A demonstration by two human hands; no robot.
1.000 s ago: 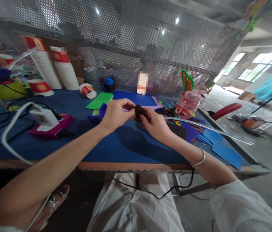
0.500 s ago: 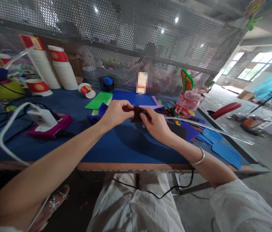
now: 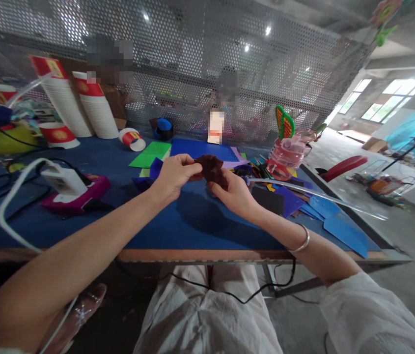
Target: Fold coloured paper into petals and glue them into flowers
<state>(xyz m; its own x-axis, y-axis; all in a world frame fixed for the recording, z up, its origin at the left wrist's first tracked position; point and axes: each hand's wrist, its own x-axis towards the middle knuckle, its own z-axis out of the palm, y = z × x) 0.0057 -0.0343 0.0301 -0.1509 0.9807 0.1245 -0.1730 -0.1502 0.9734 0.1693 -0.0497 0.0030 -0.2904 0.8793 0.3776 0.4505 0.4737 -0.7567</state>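
Dark brown felt, a small crumpled piece (image 3: 210, 168), is pinched between both hands above the blue surface (image 3: 178, 221), near its middle. On the left lie a white device on a magenta box (image 3: 72, 189) and stacks of paper cups (image 3: 82, 105), well apart from the work. The left hand (image 3: 173, 173) has its grip closed on the piece's left edge, thumb against fingertips. The right hand (image 3: 234, 192) has its grip closed on the lower right part. The piece's long axis looks to run roughly left to right between the two hands, tilted down toward the right; which end is its front I cannot tell. The soft piece could slip out of one pinch or crease wrongly if the hands pull unevenly, and a drop could land it among the loose coloured sheets (image 3: 325, 211) on the right
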